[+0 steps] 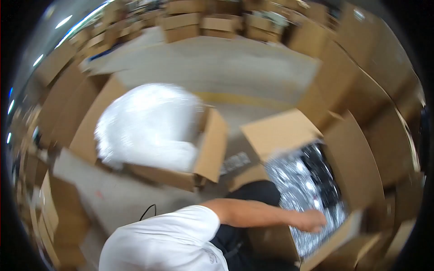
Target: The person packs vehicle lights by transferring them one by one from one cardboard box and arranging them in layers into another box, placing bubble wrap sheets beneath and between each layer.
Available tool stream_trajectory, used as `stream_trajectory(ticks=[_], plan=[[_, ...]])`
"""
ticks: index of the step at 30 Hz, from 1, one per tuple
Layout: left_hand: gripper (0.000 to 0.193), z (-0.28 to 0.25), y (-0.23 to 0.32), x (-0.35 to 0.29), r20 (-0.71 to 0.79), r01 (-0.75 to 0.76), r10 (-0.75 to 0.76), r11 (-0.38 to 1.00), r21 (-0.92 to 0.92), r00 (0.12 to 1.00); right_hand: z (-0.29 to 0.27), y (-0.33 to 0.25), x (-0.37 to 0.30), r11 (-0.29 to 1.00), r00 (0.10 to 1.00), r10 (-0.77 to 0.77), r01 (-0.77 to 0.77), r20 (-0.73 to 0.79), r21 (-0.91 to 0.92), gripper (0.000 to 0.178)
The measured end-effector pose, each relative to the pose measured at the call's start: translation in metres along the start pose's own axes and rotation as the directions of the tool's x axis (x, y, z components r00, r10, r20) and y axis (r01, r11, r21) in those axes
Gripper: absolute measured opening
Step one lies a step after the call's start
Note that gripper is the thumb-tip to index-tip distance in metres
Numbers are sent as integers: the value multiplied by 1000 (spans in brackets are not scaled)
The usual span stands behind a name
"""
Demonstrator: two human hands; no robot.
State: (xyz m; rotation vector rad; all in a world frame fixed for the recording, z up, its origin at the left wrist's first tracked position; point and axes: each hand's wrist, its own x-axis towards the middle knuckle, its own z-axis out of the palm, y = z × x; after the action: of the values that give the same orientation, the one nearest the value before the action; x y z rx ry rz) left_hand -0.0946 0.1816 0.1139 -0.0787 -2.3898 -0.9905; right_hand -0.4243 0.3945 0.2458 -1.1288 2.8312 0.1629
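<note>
My left hand (311, 221) reaches right, across my dark-trousered knee, into an open cardboard box (282, 128). Its fingers look curled in, though blur hides their tips and anything between them. Beneath the hand lie shiny clear plastic bags (289, 180) that fill much of the box. Black objects (323, 174), perhaps in plastic too, lie along the box's right side; their kind is unclear. The flaps of this box stand spread outward. My right hand does not show.
To the left, a large bundle of clear bubble wrap (144, 122) bulges out of another open box (212, 147). Tall cardboard panels (361, 81) rise on the right. More cartons (181, 22) line the far side of the grey floor (217, 67), which bears a yellow stripe.
</note>
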Motion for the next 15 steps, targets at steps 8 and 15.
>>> stream_trajectory(ticks=[8,15], plan=[[24,-139,21,-31,-223,145,-108,976,160,969,-57,-231,2,881,939,-317,344,-135,324,41],[60,-140,-79,-83,-308,338,-316,941,17,897,-97,-362,-113,574,803,-541,571,-253,587,41]])
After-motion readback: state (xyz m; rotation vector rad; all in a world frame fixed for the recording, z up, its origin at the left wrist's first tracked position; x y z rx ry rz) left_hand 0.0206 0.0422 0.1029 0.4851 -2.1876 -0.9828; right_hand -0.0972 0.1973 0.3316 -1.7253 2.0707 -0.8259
